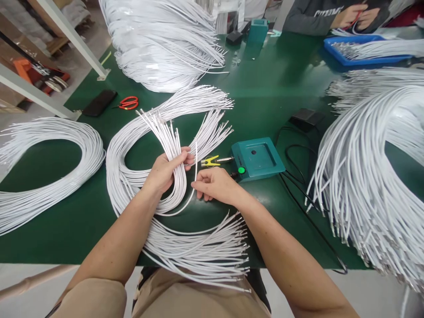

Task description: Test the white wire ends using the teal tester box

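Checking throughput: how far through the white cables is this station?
Looks done: can't tell for sure; a fanned pile lies at the near table edge. In hand: left hand grips a bundle, right hand pinches a single cable beside the teal box. Left: probably most; big coils sit far left, top and right.

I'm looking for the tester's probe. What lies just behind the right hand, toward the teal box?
Behind the right hand lies a yellow clip on a metal probe joined to the teal box. The hand covers part of the box's near left corner.
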{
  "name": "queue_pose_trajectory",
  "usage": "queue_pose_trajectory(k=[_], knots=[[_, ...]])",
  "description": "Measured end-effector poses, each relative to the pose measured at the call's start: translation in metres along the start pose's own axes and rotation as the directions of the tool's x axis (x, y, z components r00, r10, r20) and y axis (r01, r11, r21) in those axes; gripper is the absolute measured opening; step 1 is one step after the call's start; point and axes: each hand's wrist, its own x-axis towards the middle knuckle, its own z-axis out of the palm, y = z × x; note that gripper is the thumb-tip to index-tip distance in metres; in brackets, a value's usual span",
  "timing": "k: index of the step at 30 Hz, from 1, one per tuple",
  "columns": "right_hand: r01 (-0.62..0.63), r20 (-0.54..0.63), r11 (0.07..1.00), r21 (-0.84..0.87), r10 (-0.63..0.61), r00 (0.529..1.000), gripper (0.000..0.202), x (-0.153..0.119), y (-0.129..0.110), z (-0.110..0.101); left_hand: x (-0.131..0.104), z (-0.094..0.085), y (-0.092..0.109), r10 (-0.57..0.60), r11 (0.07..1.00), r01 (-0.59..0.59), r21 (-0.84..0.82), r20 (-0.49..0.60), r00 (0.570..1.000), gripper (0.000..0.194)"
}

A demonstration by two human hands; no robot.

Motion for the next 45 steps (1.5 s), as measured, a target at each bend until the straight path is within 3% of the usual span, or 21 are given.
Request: queue_pose_trajectory(k=[6, 7, 9, 12, 20, 28, 33, 38, 42, 45], knots=[[-0.001, 0.097, 0.996, -0.084, 0.01, 0.995, 0.022, -0.001, 0.001, 0.0, -0.001, 0.004, 0.003, 0.029, 1.0, -0.029, 0.005, 0.034, 0.999, 0.033], [0.013, 0.064, 0.996, -0.094, -0.007, 0.998, 0.023, -0.001, 0.0, -0.003, -0.002, 0.005, 0.003, 0.037, 0.999, -0.038, 0.019, 0.035, 0.999, 0.034], [0.056, -0.108, 0.997, -0.059, -0.063, 0.992, 0.024, -0.001, -0.003, -0.009, -0.002, 0.006, 0.0, 0.057, 0.996, -0.06, 0.064, 0.042, 0.997, 0.036], [0.163, -0.369, 0.985, 0.057, -0.131, 0.92, 0.022, 0.001, -0.004, -0.016, -0.005, 0.007, -0.004, 0.086, 0.981, -0.097, 0.165, 0.07, 0.994, 0.036], [0.224, -0.458, 0.969, 0.1, -0.155, 0.875, 0.033, 0.008, 0.003, -0.007, -0.014, 0.015, -0.002, 0.153, 0.855, -0.181, 0.486, 0.097, 0.983, 0.035], [0.263, -0.406, 0.896, 0.359, -0.103, 0.908, 0.019, 0.005, -0.005, -0.009, -0.012, 0.013, -0.004, 0.112, 0.9, -0.15, 0.41, 0.117, 0.987, 0.035], [0.195, -0.282, 0.769, 0.609, -0.02, 0.959, 0.02, 0.008, -0.003, -0.009, -0.014, 0.016, -0.003, 0.083, 0.947, -0.114, 0.301, 0.114, 0.99, 0.035], [0.196, -0.28, 0.762, 0.618, -0.019, 0.96, 0.013, 0.005, -0.007, -0.009, -0.016, 0.019, -0.003, 0.072, 0.947, -0.11, 0.3, 0.134, 0.988, 0.035], [0.217, -0.245, 0.736, 0.641, -0.072, 0.967, 0.021, 0.004, -0.008, -0.01, -0.017, 0.021, -0.004, 0.066, 0.934, -0.138, 0.329, 0.221, 0.973, 0.025], [0.19, -0.239, 0.746, 0.638, -0.043, 0.97, 0.031, 0.005, -0.008, -0.011, -0.019, 0.025, -0.004, 0.067, 0.933, -0.158, 0.324, 0.275, 0.959, 0.022]])
